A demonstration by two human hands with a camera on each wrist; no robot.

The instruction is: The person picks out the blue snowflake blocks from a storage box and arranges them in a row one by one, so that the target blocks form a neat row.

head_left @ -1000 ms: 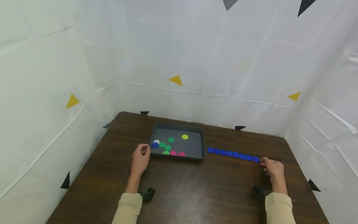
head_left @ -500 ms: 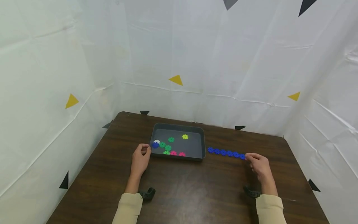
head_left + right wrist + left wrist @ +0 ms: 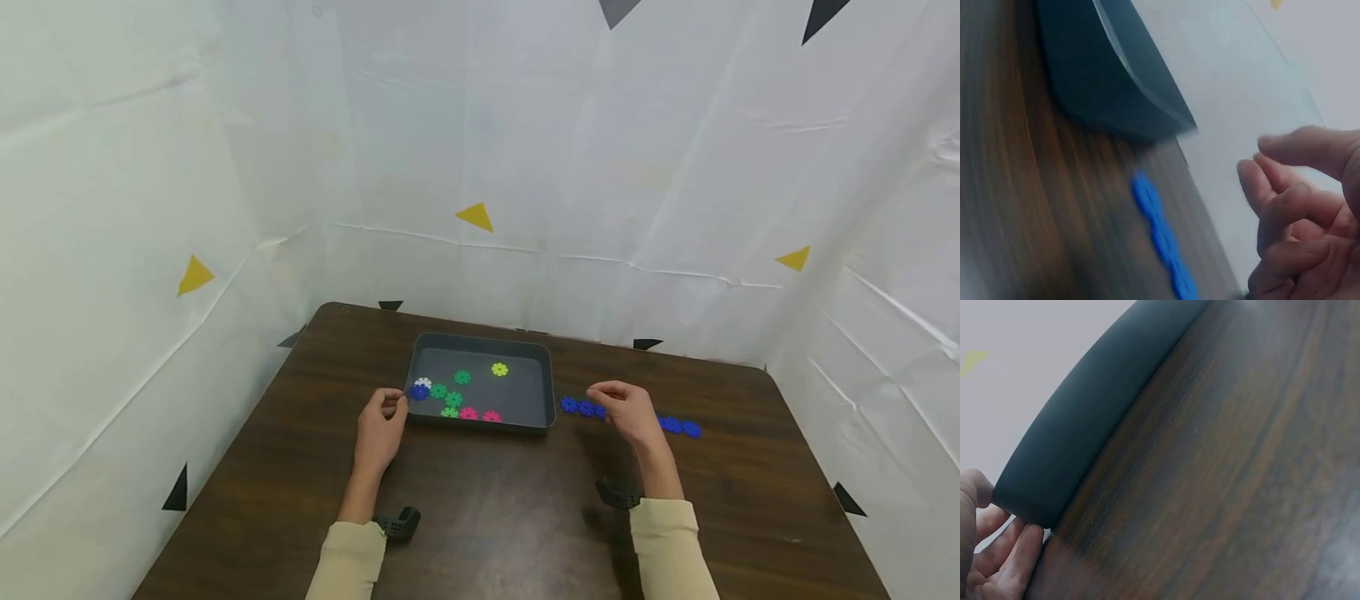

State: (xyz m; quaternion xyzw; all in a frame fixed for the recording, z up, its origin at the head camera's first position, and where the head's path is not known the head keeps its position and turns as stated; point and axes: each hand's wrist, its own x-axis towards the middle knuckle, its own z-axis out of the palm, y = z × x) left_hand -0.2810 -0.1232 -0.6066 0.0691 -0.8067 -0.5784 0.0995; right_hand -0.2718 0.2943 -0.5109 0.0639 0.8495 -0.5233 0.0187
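Note:
A dark grey tray [image 3: 517,396] stands on the table. My left hand [image 3: 381,433] holds its near left corner, with the thumb at the rim and fingers against the wall in the left wrist view. To the tray's right, a row of joined blue flower-shaped discs [image 3: 672,425] lies on the table. My right hand [image 3: 628,412] is over this row and hides its middle part. In the right wrist view, the right fingers are loosely bent with nothing between thumb and forefinger, and the blue row [image 3: 1163,237] passes beside them.
Inside the tray are flower discs: a white one [image 3: 423,383], a blue one [image 3: 419,392], a yellow one [image 3: 499,369], pink ones [image 3: 491,416] and several green ones [image 3: 453,400]. White sheeting [image 3: 525,167] hangs behind the brown table [image 3: 495,508].
My right hand has moved left along the blue row from its right end towards the tray, rising off it. The left hand has stayed at the tray's corner.

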